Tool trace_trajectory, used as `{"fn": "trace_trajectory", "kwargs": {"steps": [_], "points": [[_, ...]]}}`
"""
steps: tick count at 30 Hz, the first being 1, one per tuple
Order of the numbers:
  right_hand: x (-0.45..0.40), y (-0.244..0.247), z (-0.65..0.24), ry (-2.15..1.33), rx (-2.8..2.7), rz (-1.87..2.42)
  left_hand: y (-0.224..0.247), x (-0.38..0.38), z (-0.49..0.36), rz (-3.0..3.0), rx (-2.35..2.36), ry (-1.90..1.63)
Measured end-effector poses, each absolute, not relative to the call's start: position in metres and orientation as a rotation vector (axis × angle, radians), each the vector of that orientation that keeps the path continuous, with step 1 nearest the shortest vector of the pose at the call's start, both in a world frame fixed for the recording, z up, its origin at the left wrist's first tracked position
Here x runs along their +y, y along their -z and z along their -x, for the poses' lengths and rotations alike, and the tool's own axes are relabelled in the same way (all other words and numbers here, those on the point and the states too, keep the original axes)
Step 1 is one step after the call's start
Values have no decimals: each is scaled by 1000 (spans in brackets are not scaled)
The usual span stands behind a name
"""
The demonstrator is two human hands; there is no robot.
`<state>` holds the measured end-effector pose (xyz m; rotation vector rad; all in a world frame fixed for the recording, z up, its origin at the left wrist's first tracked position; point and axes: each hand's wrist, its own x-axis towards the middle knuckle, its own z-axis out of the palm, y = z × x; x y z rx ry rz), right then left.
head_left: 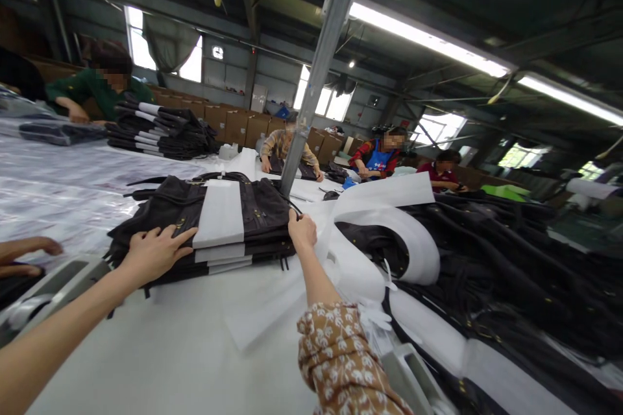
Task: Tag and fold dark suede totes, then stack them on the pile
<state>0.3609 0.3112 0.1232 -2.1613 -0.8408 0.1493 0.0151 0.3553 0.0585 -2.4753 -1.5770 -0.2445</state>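
Several dark bags with zips, straps and brass-coloured fittings lie in a flat stack (pixel 265 207) before me, a white foam band (pixel 221 211) wrapped across each. My left hand (pixel 158 253) rests with fingers spread on the front left of the top bag, beside its band. At the stack's right edge, my right hand (pixel 302 231) has its fingers curled on the top bag's side. Long loose white foam strips (pixel 360 279) curl just right of that hand. What lies under its fingertips is hidden.
A metal post (pixel 316 78) rises behind the stack. More dark bags (pixel 511 259) are heaped at right, and another banded stack (pixel 156 130) stands back left. A co-worker's hand (pixel 29 256) is at the left edge. Several people work across the table (pixel 160 350).
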Motion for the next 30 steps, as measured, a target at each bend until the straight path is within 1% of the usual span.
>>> {"fn": "trace_trajectory", "kwargs": {"steps": [2,4,6,9,11,14,17,20,23,25,28,30], "points": [[289,-124,-369,23,-850,2215,-59,355,-14,2485,-1581,265],[264,-116,-381,118,-813,2330,-62,354,-15,2498,-1609,287],[241,-107,-392,69,-790,2435,-69,353,-15,2531,-1650,285],[218,-105,-404,-67,-887,2451,-88,347,-17,2589,-1657,268],[208,-119,-406,-66,-992,2434,-100,338,-17,2575,-1622,343],[189,-158,-397,8,-1131,2401,-112,312,-14,2540,-1571,594],[151,-197,-367,104,-1453,2458,-115,267,-11,2654,-1553,924],[92,-218,-317,144,-1961,2524,-115,201,-15,2908,-1846,1242],[26,-214,-256,5,-2382,2452,-116,122,-35,3222,-2371,1423],[-15,-204,-217,-83,-2574,2387,-114,74,-53,3359,-2609,1525],[-65,-189,-172,-191,-2657,2292,-105,20,-74,3211,-2797,1717],[-92,-181,-161,-358,-2535,2137,-95,-2,-77,3014,-2814,1855]]}}
